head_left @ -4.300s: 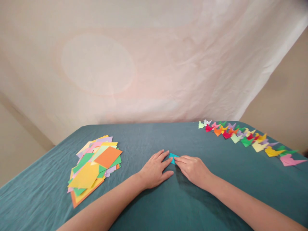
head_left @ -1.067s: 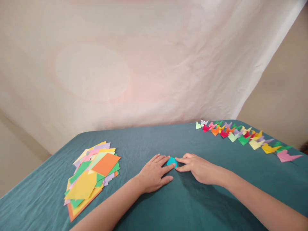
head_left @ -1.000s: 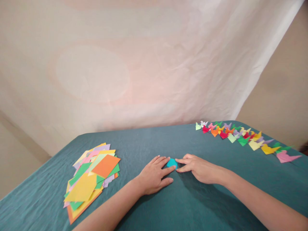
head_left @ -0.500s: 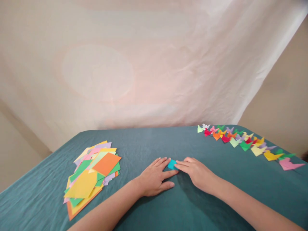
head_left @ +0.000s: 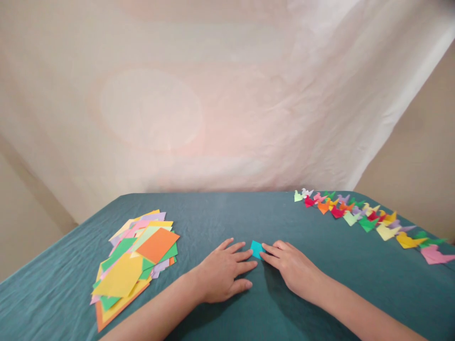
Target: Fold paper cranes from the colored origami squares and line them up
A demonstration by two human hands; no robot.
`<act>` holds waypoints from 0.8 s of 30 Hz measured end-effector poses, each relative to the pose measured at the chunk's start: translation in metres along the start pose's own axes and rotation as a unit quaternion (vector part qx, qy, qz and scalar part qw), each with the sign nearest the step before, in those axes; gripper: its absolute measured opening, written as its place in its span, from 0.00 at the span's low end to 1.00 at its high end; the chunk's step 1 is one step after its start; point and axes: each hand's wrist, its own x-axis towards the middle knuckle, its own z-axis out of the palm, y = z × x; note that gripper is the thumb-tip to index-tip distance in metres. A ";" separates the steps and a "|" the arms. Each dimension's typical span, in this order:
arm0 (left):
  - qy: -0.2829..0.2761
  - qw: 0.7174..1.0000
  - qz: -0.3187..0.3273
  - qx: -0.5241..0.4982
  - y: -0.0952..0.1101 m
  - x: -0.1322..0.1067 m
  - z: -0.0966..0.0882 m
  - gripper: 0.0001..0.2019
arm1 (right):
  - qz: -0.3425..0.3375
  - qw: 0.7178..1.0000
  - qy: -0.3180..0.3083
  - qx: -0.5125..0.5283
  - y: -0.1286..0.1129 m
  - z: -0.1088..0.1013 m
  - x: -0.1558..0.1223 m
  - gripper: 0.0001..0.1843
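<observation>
A small folded square of bright blue origami paper (head_left: 256, 249) lies on the dark green tablecloth between my hands. My right hand (head_left: 293, 266) has its fingertips on the paper's right edge; its thumb is hidden underneath. My left hand (head_left: 224, 272) rests palm down with fingers spread. One or two of its fingertips reach the paper's left edge, and whether they touch it I cannot tell. How many folds the square has is not visible.
To the left lies a spread pile of coloured paper squares (head_left: 121, 274), with an orange sheet (head_left: 158, 245) near the top. Several folded paper birds stand in rows along the right side, a pink bird (head_left: 435, 255) nearest. A pale cloth (head_left: 227, 109) hangs behind the tablecloth (head_left: 227, 213).
My left hand has slid left and nearer, its fingers spreading away from the blue paper. More of the square shows now. My right hand keeps its fingertips at the paper's right edge.
</observation>
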 end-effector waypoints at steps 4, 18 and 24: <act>0.028 1.000 -0.004 -0.005 0.003 0.003 -0.003 0.14 | 0.019 0.999 0.027 0.027 -0.001 0.001 0.004 0.14; 0.175 0.965 -0.125 -0.149 -0.019 0.017 0.037 0.13 | 0.010 0.994 0.112 0.005 0.002 0.015 0.004 0.09; 0.170 0.967 -0.106 -0.159 -0.020 0.018 0.038 0.16 | -0.032 0.988 0.151 -0.033 0.001 0.017 0.006 0.10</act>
